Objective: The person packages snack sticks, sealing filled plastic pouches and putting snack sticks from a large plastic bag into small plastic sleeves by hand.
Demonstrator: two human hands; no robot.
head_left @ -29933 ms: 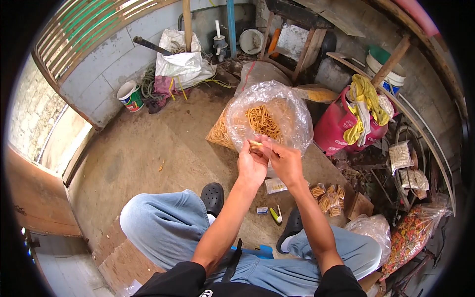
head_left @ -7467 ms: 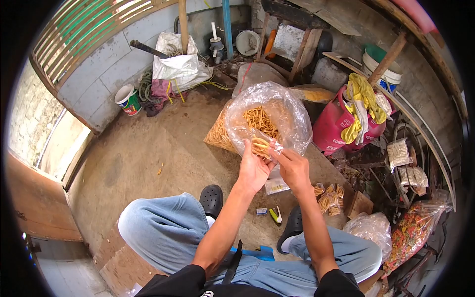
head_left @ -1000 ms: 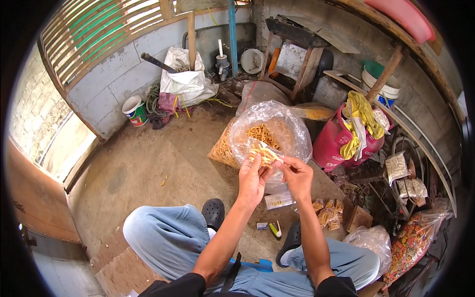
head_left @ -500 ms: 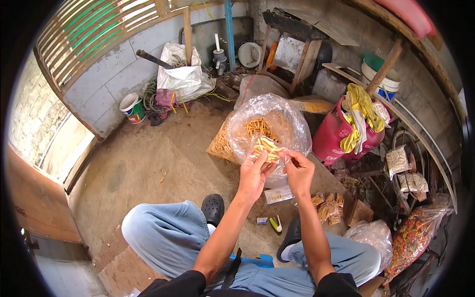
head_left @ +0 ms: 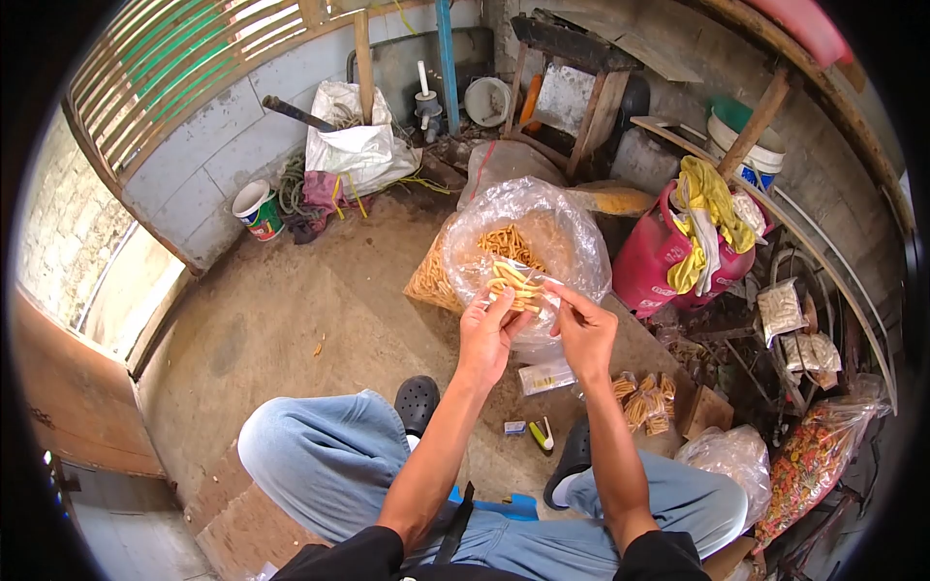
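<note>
My left hand [head_left: 488, 339] is wrapped round the lower left of a small clear packet [head_left: 516, 289] of yellow-brown snack sticks. At the packet's right edge, my right hand [head_left: 584, 331] pinches the plastic. Both hands are over the near rim of a large clear bag [head_left: 581, 237] holding more brown sticks [head_left: 511, 242]. Several filled packets [head_left: 647, 402] lie on the floor to the right of my right forearm. Below my hands are a flat clear packet [head_left: 545, 377], a green stapler-like tool [head_left: 541, 435] and a small blue-and-white box [head_left: 514, 427].
A pink container [head_left: 644, 261] with yellow cloths [head_left: 712, 208] stands to the right. A bag of colourful pieces [head_left: 809, 465] is at the lower right. A white sack [head_left: 354, 150] and a paint bucket [head_left: 257, 209] are near the back left wall.
Over the last half minute, filled sticks came to show in the small packet in my hands. In the last second my hands stay close together, with the packet tilting slightly and my right fingers shifting along its edge.
</note>
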